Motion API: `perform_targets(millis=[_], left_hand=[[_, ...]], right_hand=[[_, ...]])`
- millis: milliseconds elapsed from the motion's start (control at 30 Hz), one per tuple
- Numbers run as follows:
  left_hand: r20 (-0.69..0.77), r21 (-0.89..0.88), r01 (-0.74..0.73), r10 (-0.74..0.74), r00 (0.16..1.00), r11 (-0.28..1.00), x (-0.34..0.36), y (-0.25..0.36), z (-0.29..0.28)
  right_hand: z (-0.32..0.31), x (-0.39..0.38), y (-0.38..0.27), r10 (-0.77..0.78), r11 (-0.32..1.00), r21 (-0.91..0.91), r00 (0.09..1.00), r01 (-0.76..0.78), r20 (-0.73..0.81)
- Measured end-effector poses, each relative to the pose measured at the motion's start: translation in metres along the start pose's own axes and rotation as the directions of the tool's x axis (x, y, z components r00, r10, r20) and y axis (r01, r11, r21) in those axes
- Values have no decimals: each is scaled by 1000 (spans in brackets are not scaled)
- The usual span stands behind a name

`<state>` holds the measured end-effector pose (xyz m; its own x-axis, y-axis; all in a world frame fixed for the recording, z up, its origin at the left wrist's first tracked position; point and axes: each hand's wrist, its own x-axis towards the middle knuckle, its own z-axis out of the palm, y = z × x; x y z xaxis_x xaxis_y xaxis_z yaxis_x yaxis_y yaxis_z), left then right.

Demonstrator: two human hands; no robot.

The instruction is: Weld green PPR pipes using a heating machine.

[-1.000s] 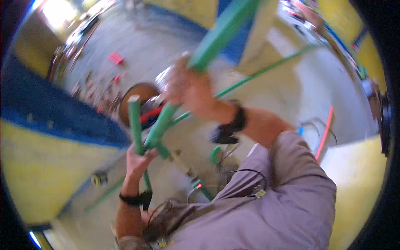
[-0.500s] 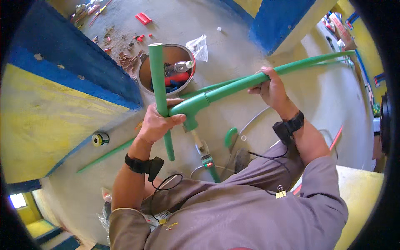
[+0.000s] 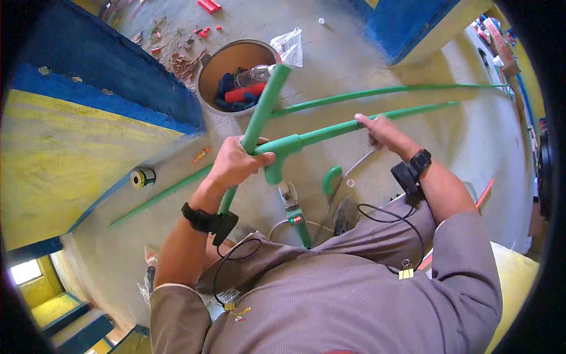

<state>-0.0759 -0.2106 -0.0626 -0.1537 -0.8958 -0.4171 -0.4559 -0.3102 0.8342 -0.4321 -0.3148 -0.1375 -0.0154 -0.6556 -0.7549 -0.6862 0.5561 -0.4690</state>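
My left hand is closed around a short green plastic pipe, which slants up to the right. Its thumb lies across the near end of a green tee fitting, where short pipe and tee meet; whether they are joined is hidden by the hand. A long green pipe runs from the tee's other end to the upper right. My right hand grips that long pipe partway along, thumb on top. Below the tee's branch is a green pipe-welding iron with a lit red display, close to the branch opening.
A round tub holding a bottle and tools stands ahead, beside a plastic bag. Another long green pipe lies on the floor. A blue-yellow wall rises at left, with a small roll at its foot. A blue pillar stands ahead right.
The short pipe's top has swung right, from nearly upright to slanted. The long pipe's far end has come down, away from the pipe on the floor. Both hands keep their hold.
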Motion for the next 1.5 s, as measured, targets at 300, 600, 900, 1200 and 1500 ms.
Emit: perform_targets(millis=[300, 600, 900, 1200, 1500], left_hand=[[0, -29, -130, 130, 992, 991, -4, -10, -2], [-142, 100, -373, 384, 912, 922, -29, -23, -20], [-109, -266, 34, -65, 992, 963, -38, -1, -7], [-131, -251, 43, -78, 988, 967, -41, -14, 2], [-152, 148, -71, 94, 984, 986, -22, -42, -17]], right_hand=[[26, -12, -28, -823, 390, -434, 518, 812, 231], [30, -49, -62, -736, 416, -332, 528, 847, 425], [56, -37, -53, -806, 295, -315, 412, 902, 425], [62, -42, -54, -726, 304, -384, 473, 872, 500], [77, 0, -50, -520, 499, -215, 488, 839, 701]])
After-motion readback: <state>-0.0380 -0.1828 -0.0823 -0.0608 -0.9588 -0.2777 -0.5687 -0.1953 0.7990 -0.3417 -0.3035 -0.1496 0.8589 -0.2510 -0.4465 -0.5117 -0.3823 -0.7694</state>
